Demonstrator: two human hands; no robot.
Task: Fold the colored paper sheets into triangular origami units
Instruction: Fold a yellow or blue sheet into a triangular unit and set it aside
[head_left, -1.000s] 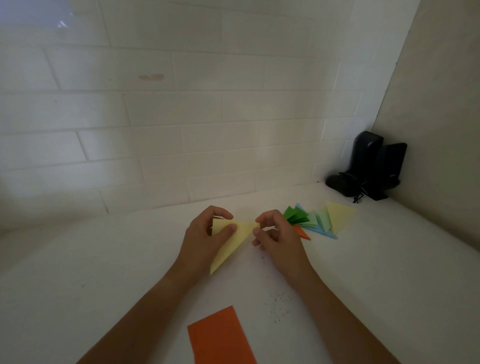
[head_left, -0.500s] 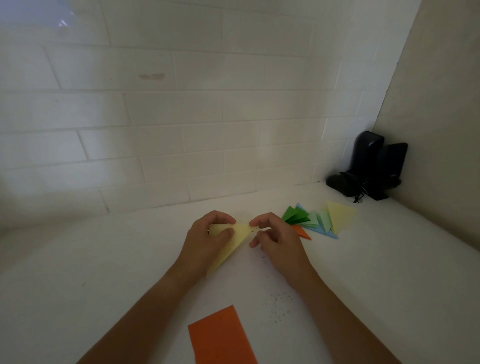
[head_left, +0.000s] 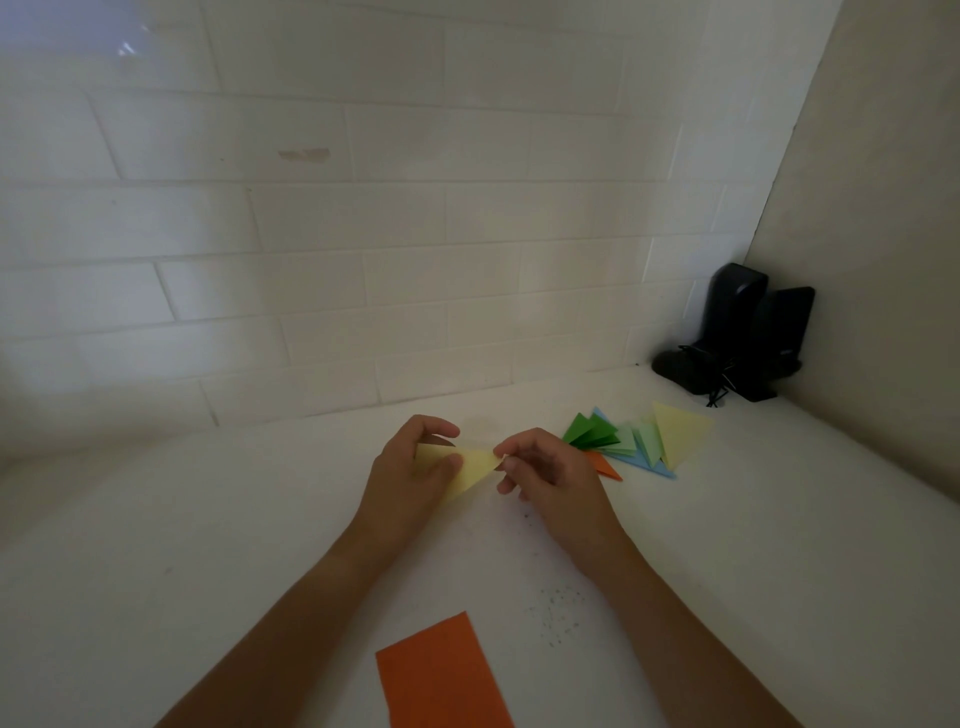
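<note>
yellow paper triangle (head_left: 470, 470) held above white counter (head_left: 208, 519) | left hand (head_left: 410, 478) pinched on its left part | right hand (head_left: 550, 475) apparently pinched on right tip | orange sheet (head_left: 441, 675) laid near

Two black speakers (head_left: 748, 332) stand in the worktop (head_left: 208, 519) corner, well beyond and right of the hands, against the tiled wall (head_left: 363, 208).

No text, label, brand, number or sign could be read anywhere in the view. Nothing was printed on the yellow paper (head_left: 470, 470) held between the hands, and no marking could be made out on the dark objects (head_left: 748, 338) far to the right of the grip (too dim).
</note>
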